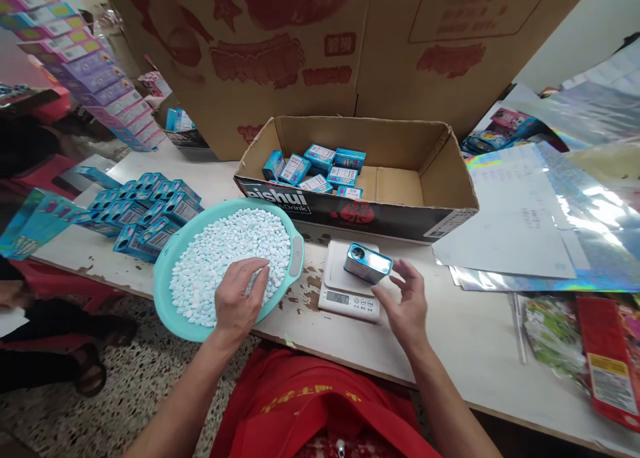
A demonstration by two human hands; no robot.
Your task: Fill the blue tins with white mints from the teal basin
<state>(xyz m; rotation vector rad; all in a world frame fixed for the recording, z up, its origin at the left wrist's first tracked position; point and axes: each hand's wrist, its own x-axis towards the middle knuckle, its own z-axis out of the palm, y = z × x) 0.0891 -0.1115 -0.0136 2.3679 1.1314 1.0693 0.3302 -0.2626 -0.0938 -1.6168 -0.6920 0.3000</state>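
the tin (369, 263) sits on the white scale (327, 281), a little toward two o'clock on its plate, with a dark round hole in the ten o'clock end of its top. the scale's display (338, 298) is lit, its digits too small to read surely.

the right hand (406, 298) is at the tin's four o'clock, thumb and fingers wide apart and curved about that end; i cannot tell whether they touch it. the left hand (240, 303) is over the teal tub (163, 291), at the tub's four o'clock, in a narrow pose, thumb and forefinger tips close together. i cannot tell whether a piece is pinched there. the tub lies at nine o'clock from the scale, full of small white pieces (200, 265).

at twelve o'clock stands a low carton (425, 225) with blue boxes (295, 169) heaped toward its nine o'clock side, and behind it rises a big carton (390, 58) with red print. between nine and ten, more blue boxes are packed together on the table (450, 338); past them, at ten, is a tall pink and purple stack (95, 75).

sheets (505, 225) lie toward two o'clock. between three and four are a clear bag (553, 338) and a red packet (603, 325). at six is the wearer's red apron (305, 395).
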